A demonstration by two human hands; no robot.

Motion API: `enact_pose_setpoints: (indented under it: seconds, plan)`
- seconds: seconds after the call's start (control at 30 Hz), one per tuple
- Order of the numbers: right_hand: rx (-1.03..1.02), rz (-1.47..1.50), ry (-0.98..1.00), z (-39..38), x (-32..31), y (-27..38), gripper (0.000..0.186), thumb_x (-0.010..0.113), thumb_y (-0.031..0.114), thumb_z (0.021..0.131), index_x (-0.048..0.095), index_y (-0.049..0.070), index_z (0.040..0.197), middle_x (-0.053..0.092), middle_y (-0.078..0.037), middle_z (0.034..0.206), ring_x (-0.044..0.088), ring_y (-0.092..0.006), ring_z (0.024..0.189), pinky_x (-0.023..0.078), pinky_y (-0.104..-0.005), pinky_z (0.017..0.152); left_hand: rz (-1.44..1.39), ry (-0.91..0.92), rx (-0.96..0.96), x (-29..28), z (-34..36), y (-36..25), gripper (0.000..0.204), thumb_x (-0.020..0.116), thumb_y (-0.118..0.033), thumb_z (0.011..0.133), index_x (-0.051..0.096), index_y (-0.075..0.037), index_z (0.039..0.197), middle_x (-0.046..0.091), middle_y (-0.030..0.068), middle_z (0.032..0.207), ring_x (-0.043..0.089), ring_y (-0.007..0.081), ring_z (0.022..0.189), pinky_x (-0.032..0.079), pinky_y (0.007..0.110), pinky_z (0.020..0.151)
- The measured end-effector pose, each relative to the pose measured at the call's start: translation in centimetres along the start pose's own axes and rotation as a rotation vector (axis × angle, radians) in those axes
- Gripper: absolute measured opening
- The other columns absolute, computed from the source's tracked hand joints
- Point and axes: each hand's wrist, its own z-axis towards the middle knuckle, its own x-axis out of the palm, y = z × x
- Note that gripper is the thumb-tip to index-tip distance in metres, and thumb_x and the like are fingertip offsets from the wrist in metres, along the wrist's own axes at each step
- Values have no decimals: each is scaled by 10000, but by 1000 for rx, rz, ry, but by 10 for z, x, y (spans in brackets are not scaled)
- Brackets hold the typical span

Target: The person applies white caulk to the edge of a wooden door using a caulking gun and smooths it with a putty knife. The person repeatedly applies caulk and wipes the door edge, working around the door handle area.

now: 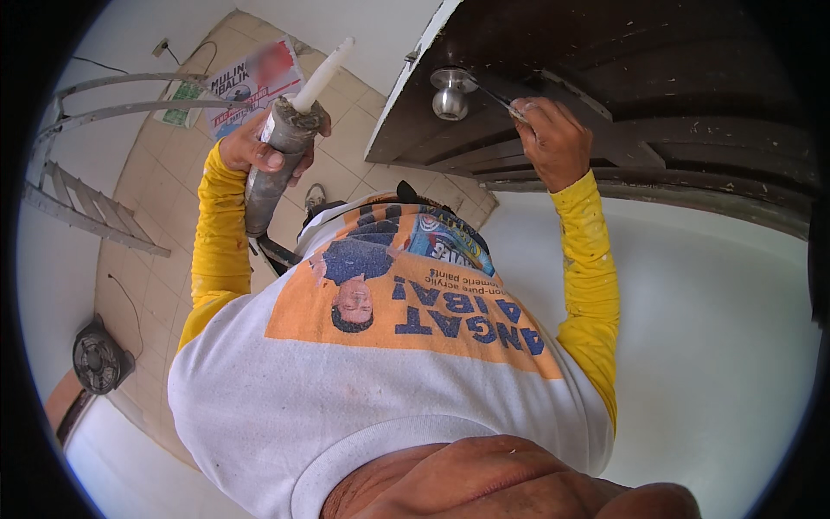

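My left hand is wrapped round a grimy grey sealant tube. Its long white nozzle points up and away from me, and dried residue crusts the tube's top. At the door, my right hand pinches a slender dark tool whose exact kind I cannot make out. The tool's thin end reaches to the base of a round silver doorknob; whether it touches is unclear. That knob is mounted on a dark brown panelled door with pale specks on it.
A metal ladder stands at the left. Beyond my left hand, a printed poster lies on the tiled floor. A black fan with a cord sits at lower left. A white wall fills the right side.
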Motion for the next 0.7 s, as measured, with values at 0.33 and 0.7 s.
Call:
enact_pose_setpoints:
  seconds: [0.33,0.7]
  plan:
    - [-37,-31,-41,4,-1,-2,244,767,47,768,710,111,996,704,-12,939,684,-208,805,567,-331,629,24,13,19,-1,-1,2,829,884,-312,602,459,45,1218,642,144,738,666,195,588,580,299,536]
    - [-4,-10,-14,6,2,-5,180,773,55,799,716,80,968,730,-53,960,705,-242,826,570,-331,673,13,8,-15,-2,0,2,839,888,-306,585,462,46,1216,642,162,741,662,201,579,571,293,538]
